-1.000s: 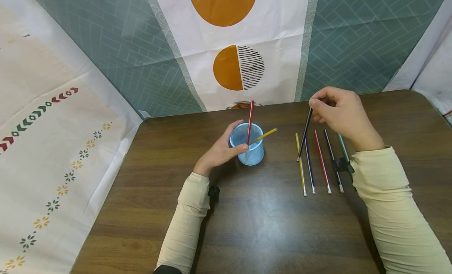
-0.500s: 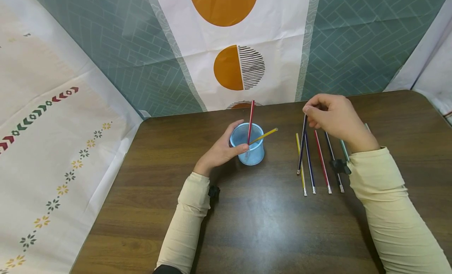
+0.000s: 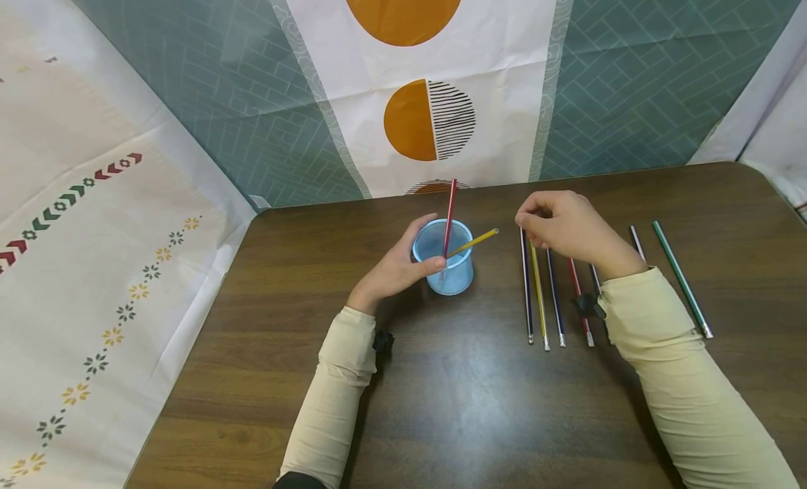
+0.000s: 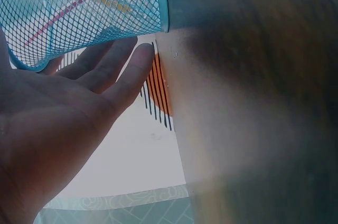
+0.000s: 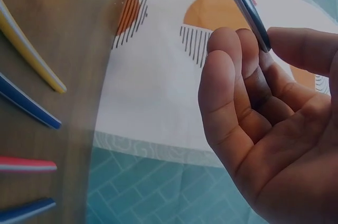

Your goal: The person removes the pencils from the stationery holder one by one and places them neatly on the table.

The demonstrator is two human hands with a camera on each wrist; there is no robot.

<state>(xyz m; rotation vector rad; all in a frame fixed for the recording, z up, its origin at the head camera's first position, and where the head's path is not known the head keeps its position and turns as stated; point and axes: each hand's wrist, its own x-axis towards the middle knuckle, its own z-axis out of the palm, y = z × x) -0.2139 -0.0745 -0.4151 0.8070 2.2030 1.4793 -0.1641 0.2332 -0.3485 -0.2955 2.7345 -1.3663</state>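
Observation:
My left hand [image 3: 406, 265] holds a light blue mesh pencil cup [image 3: 450, 275] around its side, thumb near the rim. A red pencil [image 3: 450, 216] stands in the cup, and a yellow pencil [image 3: 479, 240] leans out to the right. My right hand [image 3: 570, 226] pinches the upper end of a dark blue pencil [image 3: 526, 286] between thumb and fingers, also seen in the right wrist view as a dark pencil [image 5: 245, 10]. Its eraser end points down, just left of the row; whether it touches the table is unclear.
Right of the held pencil lie a yellow pencil [image 3: 539, 293], a blue pencil [image 3: 555, 303] and a red pencil [image 3: 576, 279]. More pencils are partly covered by my right forearm. A green pencil [image 3: 684, 282] lies beyond it on the wooden table [image 3: 441, 405].
My right hand has moved left and toward me with the dark blue pencil, which now hangs left of the row instead of crossing the yellow pencil. The left hand and cup stay put.

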